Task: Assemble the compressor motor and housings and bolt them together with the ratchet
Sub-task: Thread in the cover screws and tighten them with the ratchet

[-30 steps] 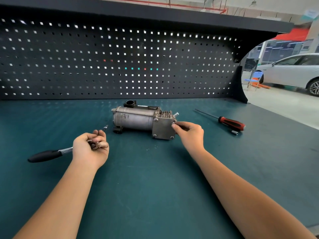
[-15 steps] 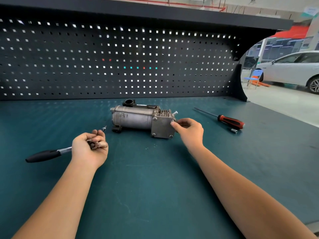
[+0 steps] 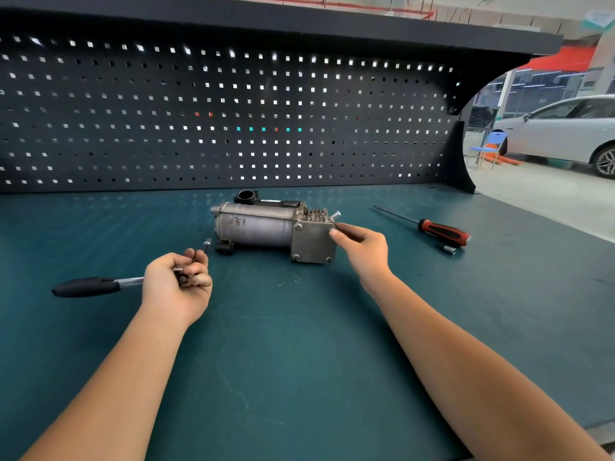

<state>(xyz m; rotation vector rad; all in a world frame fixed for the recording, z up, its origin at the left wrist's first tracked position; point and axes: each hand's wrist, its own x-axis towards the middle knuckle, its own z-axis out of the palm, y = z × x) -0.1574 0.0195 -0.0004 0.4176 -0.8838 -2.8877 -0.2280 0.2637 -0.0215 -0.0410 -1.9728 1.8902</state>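
The grey compressor (image 3: 266,227) lies on its side at the middle of the green bench mat, its square end housing (image 3: 312,241) facing me with bolts at its corners. My right hand (image 3: 364,251) pinches the bolt (image 3: 332,231) at the housing's upper right corner with thumb and fingertips. To the left, my left hand (image 3: 178,286) grips the ratchet near its head; the black handle (image 3: 86,287) sticks out to the left and the extension tip (image 3: 207,243) points toward the compressor.
A red-and-black screwdriver (image 3: 439,229) lies on the mat to the right, with a small socket (image 3: 449,249) just in front of it. A black pegboard (image 3: 233,121) closes the back of the bench. The mat's right edge (image 3: 565,224) borders an open floor with a parked car.
My right hand has stayed at the upper right bolt, its fingers shifting slightly on it. The left hand and ratchet have barely moved.
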